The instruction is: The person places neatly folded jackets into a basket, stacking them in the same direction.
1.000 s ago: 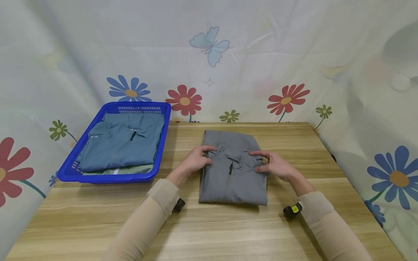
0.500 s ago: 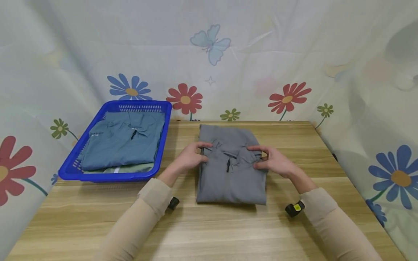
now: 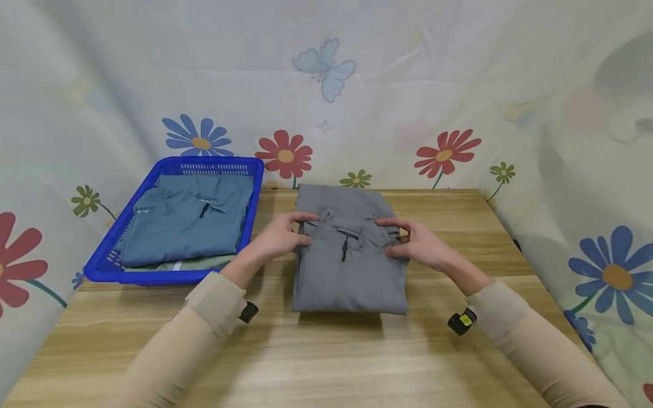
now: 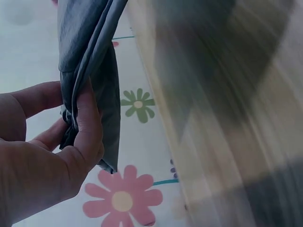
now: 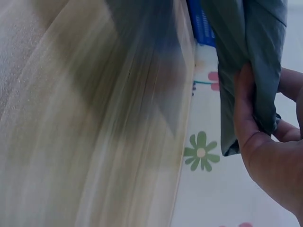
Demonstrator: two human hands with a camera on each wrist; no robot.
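A folded grey shirt (image 3: 352,277) with a collar and a short black zip pull hangs level a little above the table, its shadow below the front edge. My left hand (image 3: 279,237) pinches its left side near the collar; in the left wrist view, the fingers (image 4: 89,118) are wrapped about the cloth's edge. On the opposite side my right hand (image 3: 422,245) pinches the matching edge, with fingers (image 5: 245,101) on both faces of the fabric in the right wrist view. Parts of the fingers are hidden behind the cloth.
Left of the shirt, a blue plastic basket (image 3: 176,277) holds a folded blue shirt (image 3: 189,229) over a pale green cloth (image 3: 204,262). The wooden table (image 3: 326,362) ends at a flower-printed curtain (image 3: 408,85) behind and at the sides.
Both hands have lifted the grey shirt off the table and carried it to the left. A gap and shadow now show beneath it. The basket stays in place.
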